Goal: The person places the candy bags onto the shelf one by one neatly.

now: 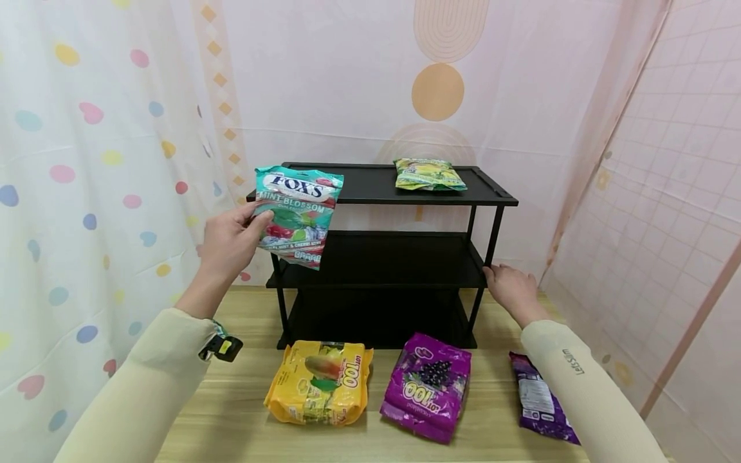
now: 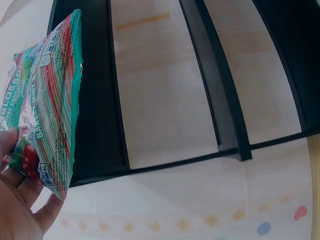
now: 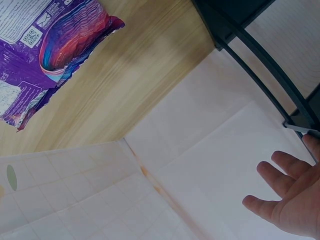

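My left hand (image 1: 231, 241) pinches a teal Fox's Mint Blossom candy bag (image 1: 298, 215) by its left side, thumb on the printed front. The bag is held upright in front of the left end of a black three-tier rack (image 1: 399, 257), overlapping its top and middle shelves in the head view. In the left wrist view the striped edge of the candy bag (image 2: 52, 110) shows, with fingers behind it. My right hand (image 1: 512, 292) touches the rack's right side at the middle shelf. Its other fingers (image 3: 282, 180) are spread loosely in the right wrist view; the thumb is hidden there.
A green-yellow candy bag (image 1: 429, 175) lies on the top shelf. On the wooden table (image 1: 492, 399) before the rack are a yellow mango candy bag (image 1: 321, 382) and a purple grape candy bag (image 1: 428, 386). Another purple bag (image 1: 538, 399) lies partly under my right forearm. Curtains hang behind and beside.
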### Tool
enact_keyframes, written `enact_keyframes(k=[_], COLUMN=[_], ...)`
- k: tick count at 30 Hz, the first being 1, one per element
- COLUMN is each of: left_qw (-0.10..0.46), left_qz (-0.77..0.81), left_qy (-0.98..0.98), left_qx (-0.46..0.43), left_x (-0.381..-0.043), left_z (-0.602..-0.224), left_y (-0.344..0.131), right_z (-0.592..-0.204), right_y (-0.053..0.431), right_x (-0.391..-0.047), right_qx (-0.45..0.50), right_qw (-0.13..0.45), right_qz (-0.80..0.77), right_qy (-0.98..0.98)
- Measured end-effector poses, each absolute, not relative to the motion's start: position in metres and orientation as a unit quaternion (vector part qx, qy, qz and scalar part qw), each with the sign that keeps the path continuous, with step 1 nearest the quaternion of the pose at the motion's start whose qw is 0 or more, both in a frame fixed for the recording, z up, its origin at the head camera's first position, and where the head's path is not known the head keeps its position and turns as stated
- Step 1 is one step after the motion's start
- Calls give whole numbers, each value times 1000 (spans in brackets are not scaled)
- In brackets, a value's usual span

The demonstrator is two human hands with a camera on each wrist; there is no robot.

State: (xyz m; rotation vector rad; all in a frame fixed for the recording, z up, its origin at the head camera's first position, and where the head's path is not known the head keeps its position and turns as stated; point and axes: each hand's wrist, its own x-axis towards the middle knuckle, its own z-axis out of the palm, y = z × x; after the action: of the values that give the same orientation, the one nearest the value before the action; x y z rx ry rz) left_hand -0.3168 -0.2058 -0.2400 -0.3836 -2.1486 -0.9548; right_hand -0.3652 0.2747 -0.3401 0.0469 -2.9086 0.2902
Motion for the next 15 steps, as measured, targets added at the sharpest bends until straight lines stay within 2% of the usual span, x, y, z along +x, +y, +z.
enact_keyframes(k=[8,15], left_qw=[384,375], left_qz=[-375,-387], left_qy=[-826,-823], left_qx=[-170,-180], left_x=[-319,-322], left_z=[-226,-215], left_y=[-189,-174], right_z=[-341,-340], right_y=[275,275], right_x=[-365,-365], right_qx=[17,19], right_qw=[112,113], right_qz=[98,95], right_qy=[-989,-989])
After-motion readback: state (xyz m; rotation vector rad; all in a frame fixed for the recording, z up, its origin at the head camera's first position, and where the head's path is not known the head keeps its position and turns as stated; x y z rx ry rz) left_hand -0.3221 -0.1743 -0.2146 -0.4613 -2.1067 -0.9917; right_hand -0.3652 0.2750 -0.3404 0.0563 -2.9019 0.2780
